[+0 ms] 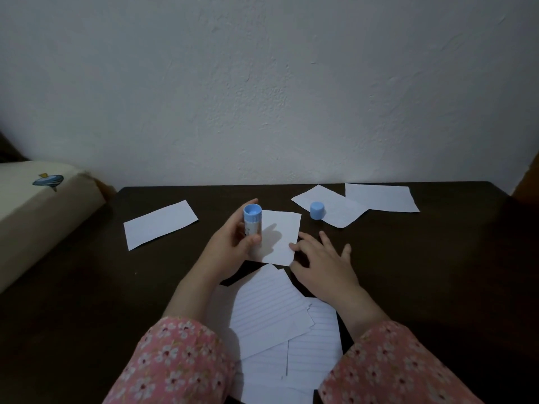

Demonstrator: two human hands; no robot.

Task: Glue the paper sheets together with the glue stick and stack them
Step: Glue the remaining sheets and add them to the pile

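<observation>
The left hand grips the uncapped glue stick upright at frame centre; the right hand, fingers spread, pins the small paper sheet (cap set aside). Next, likely: tip the stick down and rub.

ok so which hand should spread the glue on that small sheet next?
Left. The left hand already grips the uncapped glue stick right over the small sheet. The right hand lies flat with fingertips on the sheet's edge, well placed to steady it. The cap sits apart on another sheet.
</observation>
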